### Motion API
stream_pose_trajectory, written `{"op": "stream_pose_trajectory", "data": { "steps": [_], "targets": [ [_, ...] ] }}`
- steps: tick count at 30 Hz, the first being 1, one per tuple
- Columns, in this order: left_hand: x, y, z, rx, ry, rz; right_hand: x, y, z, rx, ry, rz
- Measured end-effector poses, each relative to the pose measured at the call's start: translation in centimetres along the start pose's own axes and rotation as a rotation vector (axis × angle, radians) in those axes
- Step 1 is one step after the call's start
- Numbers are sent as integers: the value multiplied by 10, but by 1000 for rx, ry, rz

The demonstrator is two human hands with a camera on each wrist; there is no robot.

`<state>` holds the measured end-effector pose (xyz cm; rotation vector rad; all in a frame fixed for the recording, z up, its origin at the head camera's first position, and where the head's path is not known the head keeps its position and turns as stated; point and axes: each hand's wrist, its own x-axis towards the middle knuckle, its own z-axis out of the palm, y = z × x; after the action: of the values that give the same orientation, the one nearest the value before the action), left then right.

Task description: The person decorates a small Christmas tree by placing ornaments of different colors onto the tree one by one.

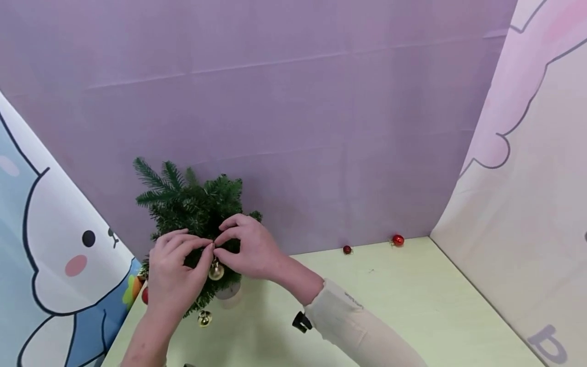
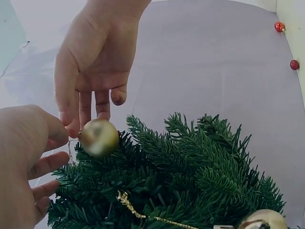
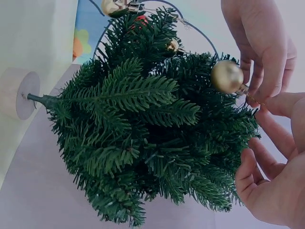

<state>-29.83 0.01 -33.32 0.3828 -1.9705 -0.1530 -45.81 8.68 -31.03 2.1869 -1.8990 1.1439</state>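
Left hand (image 1: 171, 270) and right hand (image 1: 251, 252) foremost, at a gold bauble (image 1: 216, 271)

Pinches the gold cord (image 3: 251, 98) with both, thumbs and fingertips, left of centre in the frame. Holds the bauble just below those fingertips, in front of a green tree (image 1: 194, 209). Shows a second gold bauble (image 1: 205, 319) farther down, lower left of the frame, and a red bauble (image 1: 145, 295) partly hidden beside the left hand. Reaches outward to two small red ornaments (image 1: 398, 240) near the pale table's (image 1: 412, 290) back edge, right of centre. Ends at a purple backdrop (image 1: 298, 127) across the upper frame.
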Motion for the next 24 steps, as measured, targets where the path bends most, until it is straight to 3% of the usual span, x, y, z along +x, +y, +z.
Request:
{"op": "stream_pose_trajectory", "data": {
  "steps": [6, 12, 24],
  "targets": [
    [-3, -2, -2, -12, -13, -27, 1, 1, 5, 31, 5, 8],
    [-4, -6, 0, -9, -13, -21, 3, 3, 7, 29, 73, -9],
    [-4, -12, 6, 125, 40, -33, 11, -1, 9, 18, 98, 119]
  ]
}}
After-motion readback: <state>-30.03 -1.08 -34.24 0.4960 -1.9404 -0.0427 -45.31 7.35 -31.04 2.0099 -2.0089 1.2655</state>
